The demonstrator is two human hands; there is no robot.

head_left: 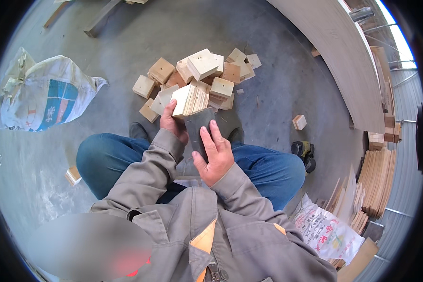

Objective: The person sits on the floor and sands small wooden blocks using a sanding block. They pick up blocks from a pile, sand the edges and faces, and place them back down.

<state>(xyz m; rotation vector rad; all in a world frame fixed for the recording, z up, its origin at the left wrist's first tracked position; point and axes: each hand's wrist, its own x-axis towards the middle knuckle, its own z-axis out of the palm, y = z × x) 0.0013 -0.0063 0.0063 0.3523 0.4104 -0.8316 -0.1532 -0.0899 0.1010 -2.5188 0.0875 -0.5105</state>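
Note:
My left hand [175,126] grips a pale wooden block [191,100] with layered plywood edges, thumb along its left side. A dark grey, flat rectangular sanding block [199,130] rests against the block's near side. My right hand [215,157] holds this dark piece, with fingers laid over its face and the thumb at its left edge. Its underside and my left fingertips are hidden. Just beyond my hands, a loose pile of similar wooden blocks [221,88] lies on the grey floor, some tilted on others.
A white and blue woven sack [56,101] stands at the left. Single blocks lie apart at right [299,122] and left [73,175]. By my right knee is a yellow-black power tool [303,155]. Thin boards [377,183] and a printed sack [328,230] lie at the right.

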